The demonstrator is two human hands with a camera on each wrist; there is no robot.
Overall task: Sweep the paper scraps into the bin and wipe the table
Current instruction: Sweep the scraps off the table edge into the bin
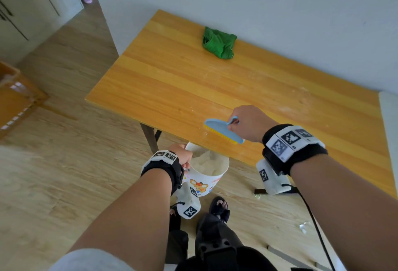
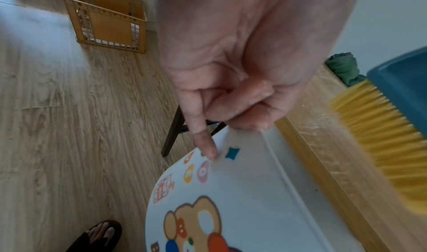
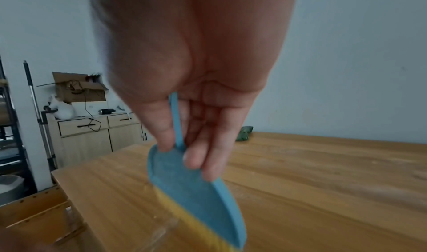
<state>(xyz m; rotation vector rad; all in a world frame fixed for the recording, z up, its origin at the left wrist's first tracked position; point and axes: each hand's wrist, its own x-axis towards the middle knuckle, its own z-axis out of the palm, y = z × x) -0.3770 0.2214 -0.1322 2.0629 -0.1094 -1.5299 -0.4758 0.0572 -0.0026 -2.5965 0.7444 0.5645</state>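
Right hand point(image 1: 247, 123) grips one blue yellow-bristled plastic brush point(image 1: 223, 130); left hand point(image 1: 182, 154) pinches one white cartoon-printed bin point(image 1: 212, 179); one crumpled green cloth point(image 1: 218, 42) lies on the wooden table point(image 1: 172, 81).

The counter point(image 1: 172, 81) stands with its far edge against the wall. A cloth point(image 1: 218, 42) lies on it near that far edge, well apart from the brush point(image 1: 224, 130), which sits at the near edge in the right hand point(image 1: 249, 123). Just below that edge, before the counter, the bin point(image 1: 206, 176) hangs in the left hand point(image 1: 182, 155), with what seem to be paper scraps point(image 1: 206, 163) inside. A crate point(image 1: 15, 98) stands on the floor far to the left.
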